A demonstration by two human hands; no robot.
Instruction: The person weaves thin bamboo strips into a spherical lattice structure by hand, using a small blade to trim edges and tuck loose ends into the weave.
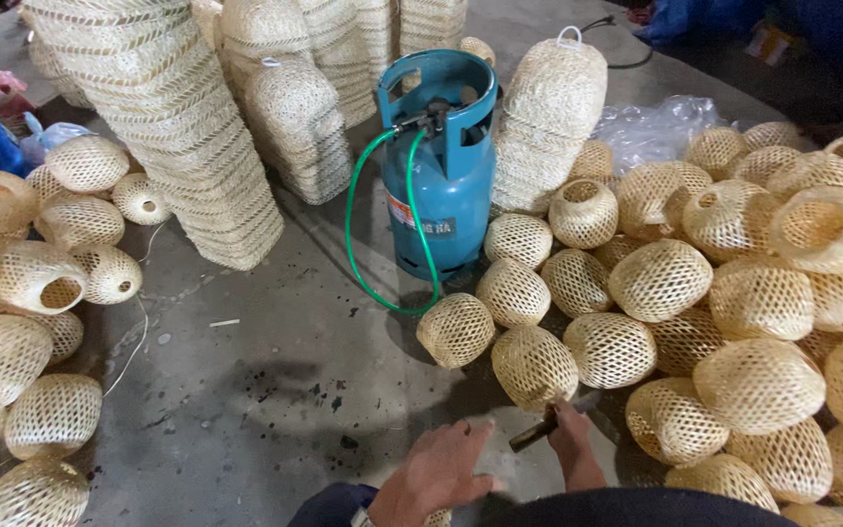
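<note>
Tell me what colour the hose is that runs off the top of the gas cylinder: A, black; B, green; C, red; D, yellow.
B: a green hose leaves the valve on the blue-green gas cylinder, loops down its left side and curves along the concrete floor beside the woven baskets.

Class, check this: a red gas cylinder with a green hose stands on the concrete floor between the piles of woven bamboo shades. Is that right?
Not quite. The head view shows the gas cylinder is teal blue, not red. The green hose, concrete floor and woven bamboo shades are as stated.
</note>
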